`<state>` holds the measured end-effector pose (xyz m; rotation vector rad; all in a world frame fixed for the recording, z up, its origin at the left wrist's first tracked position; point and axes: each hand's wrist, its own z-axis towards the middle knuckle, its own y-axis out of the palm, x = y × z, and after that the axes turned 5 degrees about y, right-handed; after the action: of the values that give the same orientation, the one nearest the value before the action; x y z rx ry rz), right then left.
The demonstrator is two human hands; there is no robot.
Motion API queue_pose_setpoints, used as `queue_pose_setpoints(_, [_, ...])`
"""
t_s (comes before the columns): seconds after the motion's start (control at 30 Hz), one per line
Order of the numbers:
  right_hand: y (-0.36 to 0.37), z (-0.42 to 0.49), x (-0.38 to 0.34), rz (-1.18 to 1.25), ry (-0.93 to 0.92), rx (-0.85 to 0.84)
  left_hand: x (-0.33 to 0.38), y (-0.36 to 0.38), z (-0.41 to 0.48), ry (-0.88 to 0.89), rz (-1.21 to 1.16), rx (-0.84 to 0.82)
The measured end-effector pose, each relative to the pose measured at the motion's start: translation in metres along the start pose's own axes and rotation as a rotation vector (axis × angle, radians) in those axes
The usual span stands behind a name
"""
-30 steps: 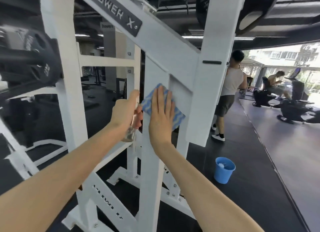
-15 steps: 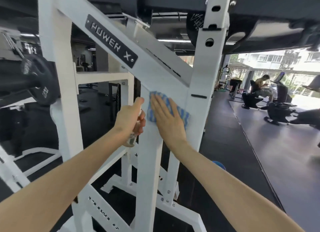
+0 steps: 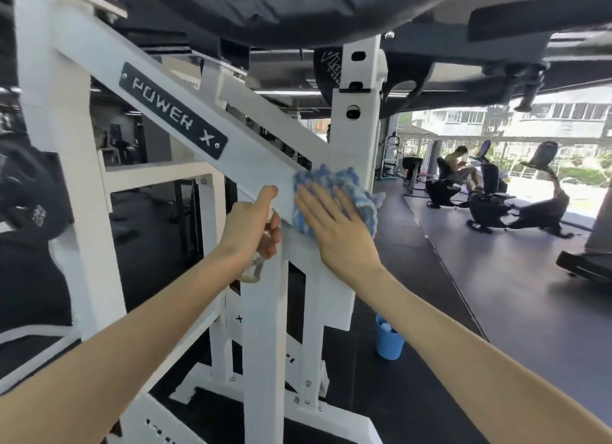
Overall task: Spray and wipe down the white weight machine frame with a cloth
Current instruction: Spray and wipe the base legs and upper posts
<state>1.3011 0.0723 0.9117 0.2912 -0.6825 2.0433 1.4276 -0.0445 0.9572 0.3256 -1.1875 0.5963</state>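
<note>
Far left of the diagonal beam point(image 3: 258, 158), a black round weight plate point(image 3: 31, 192) hung on a bar, its surface dull and blurred. The white weight machine frame point(image 3: 66, 165) was of square-section metal tube with a smooth painted finish. The beam itself sloped down from upper left to lower right and carried 1 black rectangular nameplate point(image 3: 174, 122) with pale lettering, fixed along its face.

Just under the beam's lower stretch, the left hand point(image 3: 250, 225) was curled around a small spray bottle point(image 3: 253, 266) of clear plastic, 1 digit raised over its top. Only the bottle's rounded lower end showed below the fist.

At the beam's lower end, where it met a white upright point(image 3: 356, 139) pierced with round and oblong holes, lay the cloth point(image 3: 334, 188). It was blue and white, nubbly in texture and bunched at its right edge. The right hand point(image 3: 336, 235) pressed it flat against the painted metal, fingers straight and slightly spread. The 2 hands sat just beside each other with a narrow gap between them.

Below and right of the beam's end, a round, tapered blue plastic bucket point(image 3: 389, 344) stood on the dark matte floor. Its pale contents could not be identified.

Well right of the beam, black exercise bikes point(image 3: 486, 208) stood near bright windows, with a person point(image 3: 458, 165) seated at 1 of them.
</note>
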Motion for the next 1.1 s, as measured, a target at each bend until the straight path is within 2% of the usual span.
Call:
queue_pose_setpoints(0.13, [0.005, -0.013, 0.015, 0.086, -0.162, -0.03, 0.005, 0.002, 0.001, 0.026, 0.053, -0.025])
queue_pose_setpoints(0.33, [-0.023, 0.07, 0.068, 0.076, -0.061, 0.317, 0.027, 0.024, 0.009, 0.05, 0.095, 0.06])
queue_pose_setpoints(0.4, [-0.013, 0.063, 0.075, 0.231, -0.05, 0.357, 0.03, 0.034, 0.008, 0.052, 0.096, 0.09])
queue_pose_setpoints(0.57, [0.008, 0.024, 0.095, 0.769, -0.123, 0.255, 0.035, 0.056, -0.002, 0.048, 0.165, 0.185])
queue_pose_setpoints(0.7, [-0.011, 0.057, 0.111, 1.185, 0.101, 0.255, 0.043, 0.078, -0.009, 0.048, 0.179, 0.275])
queue_pose_setpoints(0.77, [-0.006, 0.045, 0.102, 1.301, 0.119, 0.224, 0.045, 0.091, -0.014, 0.046, 0.163, 0.326])
queue_pose_setpoints(0.87, [0.02, -0.004, 0.1, 1.43, 0.158, 0.058, 0.043, 0.104, -0.024, 0.027, 0.141, 0.358])
queue_pose_setpoints(0.97, [0.034, -0.032, 0.11, 1.437, 0.075, 0.01, 0.038, 0.11, -0.033, 0.011, 0.151, 0.381])
queue_pose_setpoints(1.1, [0.046, -0.063, 0.069, 1.101, -0.199, 0.116, 0.033, 0.121, -0.04, -0.012, 0.134, 0.418])
